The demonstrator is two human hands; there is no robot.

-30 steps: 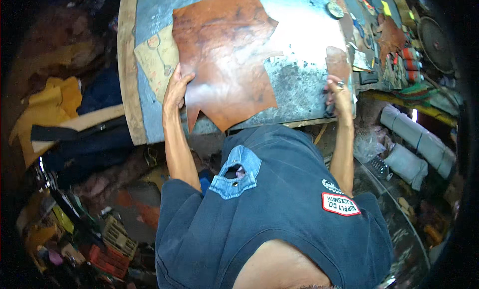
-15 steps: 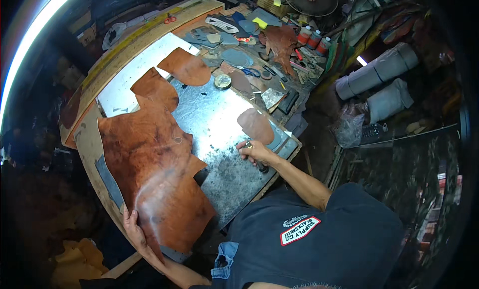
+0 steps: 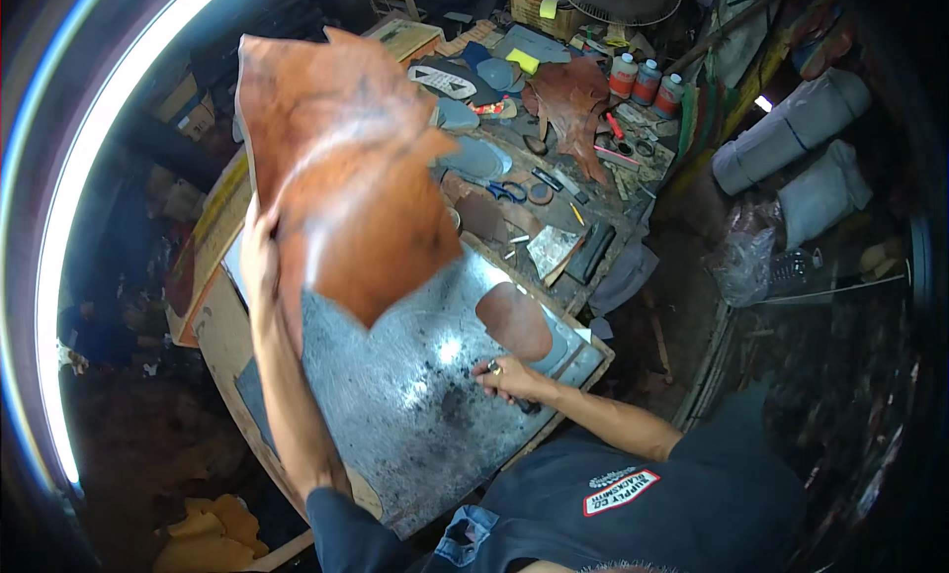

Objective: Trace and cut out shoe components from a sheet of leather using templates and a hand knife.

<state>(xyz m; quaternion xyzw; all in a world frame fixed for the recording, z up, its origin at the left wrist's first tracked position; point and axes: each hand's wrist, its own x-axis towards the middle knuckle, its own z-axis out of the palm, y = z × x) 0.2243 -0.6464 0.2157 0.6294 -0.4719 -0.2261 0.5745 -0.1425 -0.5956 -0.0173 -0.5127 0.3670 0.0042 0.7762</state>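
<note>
A large sheet of brown leather (image 3: pixel 361 197) is raised over the left part of the work board, its lower corner hanging above the metal plate (image 3: pixel 395 454). My left hand (image 3: pixel 259 257) grips the sheet's left edge; the fingers go partly out of sight behind it. Over the plate, my right hand (image 3: pixel 508 377) is closed around a dark-handled tool (image 3: pixel 528 406). The handle's end sticks out below the palm, and I cannot make out the kind of tool. Just beyond this hand lies a rounded brown leather piece (image 3: pixel 514 321).
Blue-handled scissors (image 3: pixel 508 191), a dark box-like object (image 3: pixel 591 253) and leather scraps (image 3: pixel 573 108) crowd the far bench. Several bottles (image 3: pixel 646 83) stand behind them. To the right are grey rolled bundles (image 3: pixel 791 130). Yellowish material (image 3: pixel 210 535) lies low at left.
My left hand has lifted the leather sheet and carried it away from me, uncovering more of the metal plate. My right hand keeps its hold on the tool. The view has shifted.
</note>
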